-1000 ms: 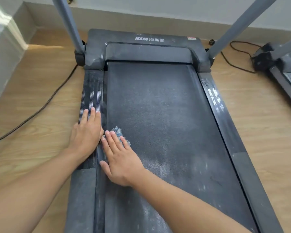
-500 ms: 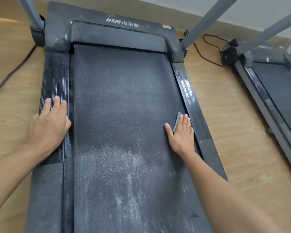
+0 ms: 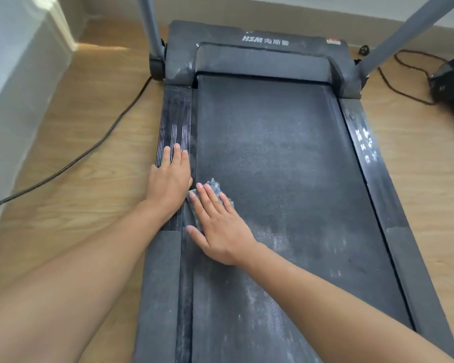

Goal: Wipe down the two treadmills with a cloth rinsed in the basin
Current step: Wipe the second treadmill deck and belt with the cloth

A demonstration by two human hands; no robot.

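Cloth (image 3: 214,186) mostly beneath right hand (image 3: 220,230); second treadmill (image 3: 452,81) largely beyond the right edge.

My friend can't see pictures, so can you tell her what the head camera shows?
A person's right hand presses a blue cloth flat on the dusty black belt of a treadmill, near its left edge. The left hand rests flat on the ribbed side rail beside it. A black cable lies on the wooden floor.

The right hand (image 3: 220,226) presses a blue cloth (image 3: 215,189) flat on the dusty treadmill (image 3: 286,166) belt; the left hand (image 3: 169,180) rests on the ribbed side rail (image 3: 173,121)
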